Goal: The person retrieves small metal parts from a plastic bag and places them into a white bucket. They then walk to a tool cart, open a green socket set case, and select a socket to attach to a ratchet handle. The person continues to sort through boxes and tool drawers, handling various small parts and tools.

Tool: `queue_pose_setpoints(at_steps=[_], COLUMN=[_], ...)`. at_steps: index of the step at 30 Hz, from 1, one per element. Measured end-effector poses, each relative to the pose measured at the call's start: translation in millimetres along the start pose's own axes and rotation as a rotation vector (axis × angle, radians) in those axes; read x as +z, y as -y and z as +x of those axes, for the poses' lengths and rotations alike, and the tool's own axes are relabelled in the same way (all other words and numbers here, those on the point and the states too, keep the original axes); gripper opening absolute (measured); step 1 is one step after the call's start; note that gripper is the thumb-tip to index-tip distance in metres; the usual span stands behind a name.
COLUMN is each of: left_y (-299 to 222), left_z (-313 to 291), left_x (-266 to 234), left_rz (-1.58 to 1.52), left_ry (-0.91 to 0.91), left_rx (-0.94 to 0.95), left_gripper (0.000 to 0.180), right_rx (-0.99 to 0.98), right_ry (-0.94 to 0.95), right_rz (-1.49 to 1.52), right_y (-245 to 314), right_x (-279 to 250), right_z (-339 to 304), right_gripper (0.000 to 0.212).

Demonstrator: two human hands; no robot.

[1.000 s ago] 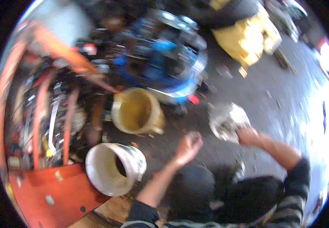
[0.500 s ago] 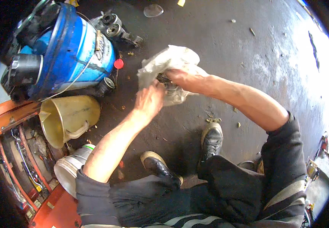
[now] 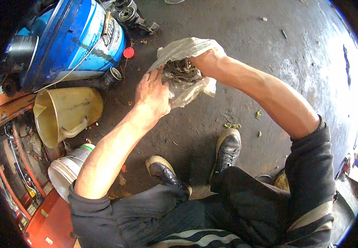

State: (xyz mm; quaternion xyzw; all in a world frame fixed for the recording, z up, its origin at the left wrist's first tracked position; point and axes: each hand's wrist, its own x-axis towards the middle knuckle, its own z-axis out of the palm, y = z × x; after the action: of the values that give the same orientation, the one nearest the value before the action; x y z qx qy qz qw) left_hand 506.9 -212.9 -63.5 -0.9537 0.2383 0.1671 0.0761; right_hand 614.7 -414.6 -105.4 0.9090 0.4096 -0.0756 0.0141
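Note:
A whitish, cloudy plastic bag [image 3: 187, 47] is spread open in front of me above the dark floor. Inside lies a tangle of small, grimy metal pieces [image 3: 181, 71], too jumbled to name one by one. My left hand [image 3: 152, 93] is closed on the bag's left edge. On the opposite side my right hand [image 3: 210, 64] grips the rim, its fingers partly hidden by the plastic and its thumb side close to the metal pieces.
To the left stands a grimy blue bucket [image 3: 98, 37] with oil filters [image 3: 126, 13] behind it. Nearer are a yellowed pitcher [image 3: 73, 109] lying on its side, a white bucket [image 3: 63, 175] and a red tool drawer [image 3: 48, 221] with wrenches. A red cap [image 3: 129, 52] lies by the blue bucket.
My hands have moved apart and the bag's mouth has widened, showing the metal pieces inside. My left hand has shifted left and up a little. The whole view has tilted slightly.

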Motion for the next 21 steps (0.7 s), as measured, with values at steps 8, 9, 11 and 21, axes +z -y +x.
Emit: queue_pose_setpoints(at_steps=[8,9,11,21], left_y=[-2.0,-1.9,1.4,-2.4], left_z=[20.4,29.7,47.5,61.1], left_x=[-8.2,-14.0,-28.9,-50.8], left_rz=[-0.462,-0.487,-0.49,-0.194], left_ry=[-0.462,-0.478,-0.529,-0.738], left_rx=[0.147,0.115,0.075,0.128], left_gripper=[0.042,0.037,0.027,0.042], right_rx=[-0.168,-0.186,-0.199,0.031], right_ry=[-0.203,-0.174,0.002,0.22], right_rz=[0.051,0.039,0.056,-0.004], right_y=[14.1,15.0,16.8,26.2], right_x=[-16.9,-19.0,-24.4,-25.0], right_z=[-58.0,-64.1,-75.7,-86.2], right_gripper=[0.025,0.024,0.027,0.015])
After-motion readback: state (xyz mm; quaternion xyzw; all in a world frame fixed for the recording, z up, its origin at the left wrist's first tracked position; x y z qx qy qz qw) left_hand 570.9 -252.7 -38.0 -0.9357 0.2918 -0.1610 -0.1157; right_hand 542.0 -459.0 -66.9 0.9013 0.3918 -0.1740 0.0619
